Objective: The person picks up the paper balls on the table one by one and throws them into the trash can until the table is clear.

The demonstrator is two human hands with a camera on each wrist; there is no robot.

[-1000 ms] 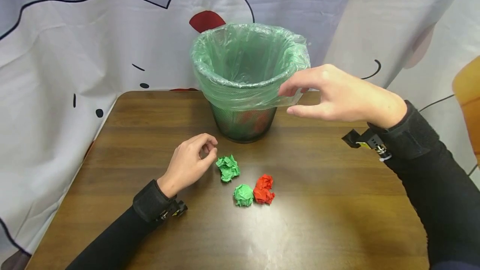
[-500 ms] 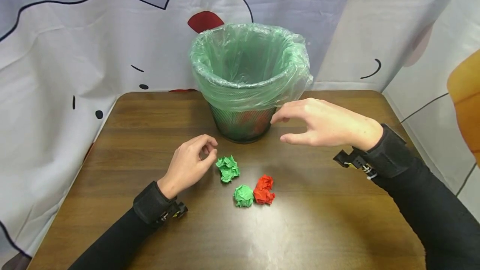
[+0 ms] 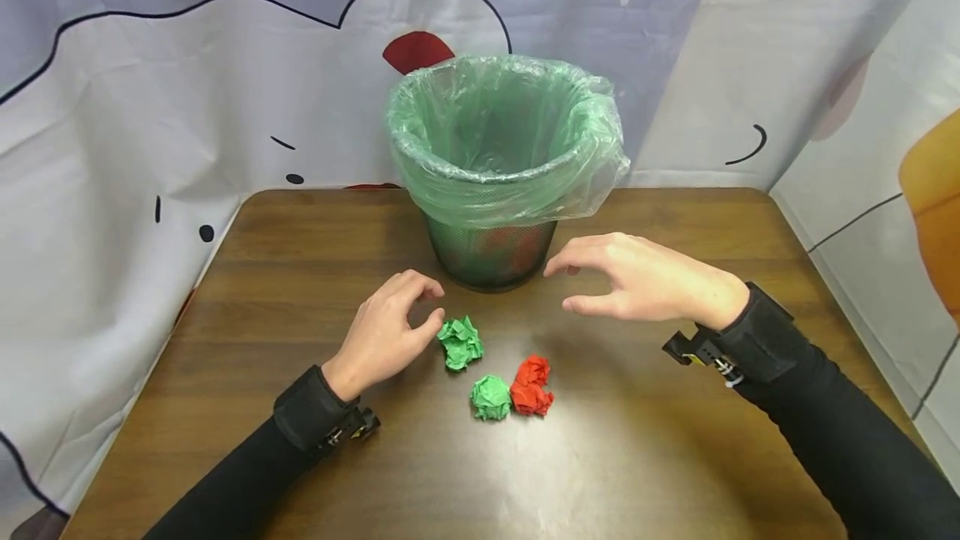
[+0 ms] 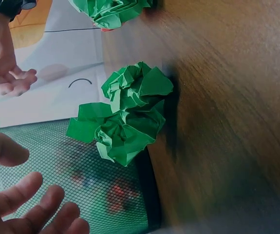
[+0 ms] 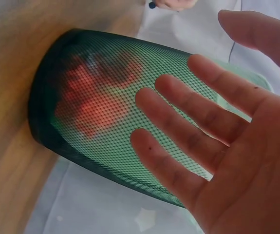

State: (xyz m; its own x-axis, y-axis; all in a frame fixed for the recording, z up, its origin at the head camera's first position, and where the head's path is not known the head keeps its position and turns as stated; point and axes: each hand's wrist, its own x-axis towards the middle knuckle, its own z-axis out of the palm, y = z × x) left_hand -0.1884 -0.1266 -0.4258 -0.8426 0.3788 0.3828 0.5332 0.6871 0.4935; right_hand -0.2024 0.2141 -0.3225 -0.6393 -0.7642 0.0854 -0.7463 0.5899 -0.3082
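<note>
My left hand [image 3: 387, 329] hovers just left of a crumpled green paper ball [image 3: 461, 343], its thumb and fingers spread apart with nothing between them. In the left wrist view that crumpled paper [image 4: 130, 112] lies on the wood beyond the fingertips. A second, rounder green paper ball [image 3: 491, 397] sits nearer the front, beside a crumpled red paper [image 3: 532, 387]. My right hand [image 3: 637, 277] is held over the table to the right of the bin, fingers extended and holding nothing. The right wrist view shows its bare palm and fingers [image 5: 203, 107] in front of the mesh.
A mesh waste bin [image 3: 491, 252] with a green plastic liner [image 3: 480, 198] stands at the back of the wooden table [image 3: 675, 457]. Red crumpled shapes [image 5: 93, 97] show through its wall. A printed curtain [image 3: 150, 90] hangs behind the table.
My right hand has come down and toward me from beside the liner's rim to the table's right side. My left hand's thumb and fingers have spread wider. The paper balls stay put.
</note>
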